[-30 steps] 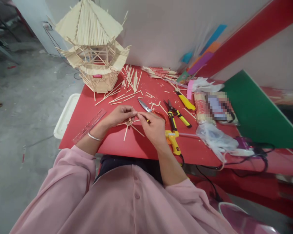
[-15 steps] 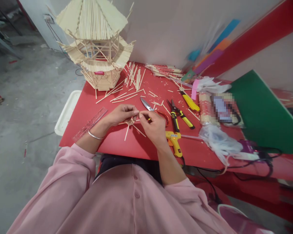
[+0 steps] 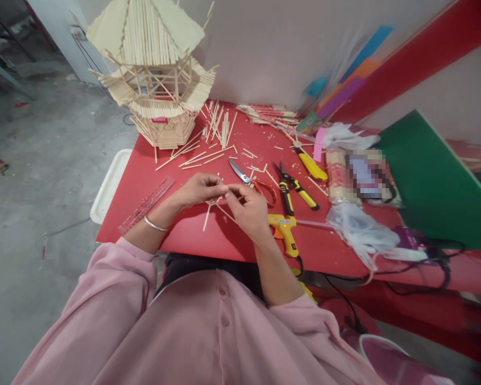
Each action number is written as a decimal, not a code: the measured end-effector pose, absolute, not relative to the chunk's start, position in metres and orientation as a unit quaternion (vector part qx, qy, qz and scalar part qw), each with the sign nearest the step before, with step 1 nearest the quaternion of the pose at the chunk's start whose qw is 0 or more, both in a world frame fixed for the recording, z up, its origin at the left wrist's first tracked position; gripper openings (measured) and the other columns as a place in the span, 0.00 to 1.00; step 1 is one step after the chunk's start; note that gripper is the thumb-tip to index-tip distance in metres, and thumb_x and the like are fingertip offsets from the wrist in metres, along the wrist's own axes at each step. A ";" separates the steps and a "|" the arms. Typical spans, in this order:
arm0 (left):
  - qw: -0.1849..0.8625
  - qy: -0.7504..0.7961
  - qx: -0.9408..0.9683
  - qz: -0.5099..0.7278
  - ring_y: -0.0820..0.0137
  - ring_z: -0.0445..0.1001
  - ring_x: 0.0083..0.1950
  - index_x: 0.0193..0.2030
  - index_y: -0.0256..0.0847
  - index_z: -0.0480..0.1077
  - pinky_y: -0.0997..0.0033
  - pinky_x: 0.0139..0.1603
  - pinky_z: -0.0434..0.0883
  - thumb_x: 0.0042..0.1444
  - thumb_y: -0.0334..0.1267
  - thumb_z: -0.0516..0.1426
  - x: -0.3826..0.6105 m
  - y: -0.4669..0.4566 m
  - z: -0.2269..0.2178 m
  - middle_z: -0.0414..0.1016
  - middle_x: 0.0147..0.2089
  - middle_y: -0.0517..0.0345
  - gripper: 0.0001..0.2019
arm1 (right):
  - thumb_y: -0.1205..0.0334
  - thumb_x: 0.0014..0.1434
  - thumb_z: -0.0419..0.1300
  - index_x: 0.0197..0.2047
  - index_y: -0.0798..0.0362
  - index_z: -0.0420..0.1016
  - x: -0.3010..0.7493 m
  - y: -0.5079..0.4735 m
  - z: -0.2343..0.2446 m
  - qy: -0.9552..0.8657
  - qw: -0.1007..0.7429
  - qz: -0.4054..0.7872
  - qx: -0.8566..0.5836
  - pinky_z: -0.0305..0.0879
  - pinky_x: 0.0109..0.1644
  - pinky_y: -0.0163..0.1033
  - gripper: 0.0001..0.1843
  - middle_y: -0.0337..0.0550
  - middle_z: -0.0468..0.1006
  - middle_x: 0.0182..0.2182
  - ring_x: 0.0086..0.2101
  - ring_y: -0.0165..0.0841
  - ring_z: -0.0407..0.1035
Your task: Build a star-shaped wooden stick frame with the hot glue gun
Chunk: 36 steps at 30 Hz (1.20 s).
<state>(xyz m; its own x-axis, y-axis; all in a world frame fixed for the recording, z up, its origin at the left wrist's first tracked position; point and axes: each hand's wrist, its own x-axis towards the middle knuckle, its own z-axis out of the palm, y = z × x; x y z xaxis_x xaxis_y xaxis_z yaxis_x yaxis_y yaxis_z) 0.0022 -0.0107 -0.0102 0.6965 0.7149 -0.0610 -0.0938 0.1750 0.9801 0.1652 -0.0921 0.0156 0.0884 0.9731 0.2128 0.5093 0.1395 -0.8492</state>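
Observation:
My left hand [image 3: 199,190] and my right hand [image 3: 249,211] meet fingertip to fingertip over the front of the red table. Both are closed in a pinch; whatever sits between the fingertips is too small and too covered to name. Just beneath them lies a spoked frame of thin wooden sticks [image 3: 206,218], its middle partly hidden by my fingers. Orange-handled scissors [image 3: 266,193] lie right behind my right hand. A yellow glue gun [image 3: 287,235] rests on its side to the right of that hand. Beside my left forearm is a clear ruler [image 3: 146,206].
A pagoda model made of sticks [image 3: 152,88] stands at the back left. Loose sticks [image 3: 224,128] lie scattered behind my hands. Yellow-black pruning shears [image 3: 286,190], a yellow-handled tool [image 3: 312,164], a plastic bag [image 3: 356,230] and a green board [image 3: 436,187] occupy the right side.
My right hand has shifted slightly left, and its fingertips still meet those of my left hand. The whole view has moved a little; the tools lie as before.

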 end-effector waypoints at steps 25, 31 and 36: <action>0.086 0.688 0.688 0.215 0.59 0.72 0.53 0.45 0.46 0.76 0.64 0.44 0.65 0.63 0.34 0.53 -0.059 0.011 0.011 0.78 0.52 0.52 0.10 | 0.57 0.65 0.62 0.37 0.49 0.82 0.146 -0.149 -0.005 -0.754 0.265 0.379 -0.466 0.62 0.39 0.34 0.08 0.38 0.79 0.31 0.33 0.28 0.70; 0.063 0.691 0.705 0.147 0.58 0.76 0.50 0.39 0.42 0.78 0.64 0.41 0.66 0.64 0.39 0.53 -0.047 0.013 0.004 0.81 0.47 0.49 0.12 | 0.59 0.67 0.59 0.38 0.48 0.82 0.151 -0.151 -0.011 -0.764 0.294 0.334 -0.467 0.65 0.41 0.36 0.10 0.40 0.83 0.33 0.34 0.30 0.74; 0.155 0.595 0.772 0.163 0.63 0.77 0.44 0.36 0.42 0.80 0.66 0.40 0.67 0.59 0.37 0.58 -0.040 0.012 -0.003 0.83 0.43 0.52 0.08 | 0.59 0.68 0.58 0.39 0.48 0.81 0.159 -0.147 -0.011 -0.760 0.321 0.290 -0.485 0.67 0.42 0.37 0.10 0.41 0.83 0.35 0.36 0.31 0.75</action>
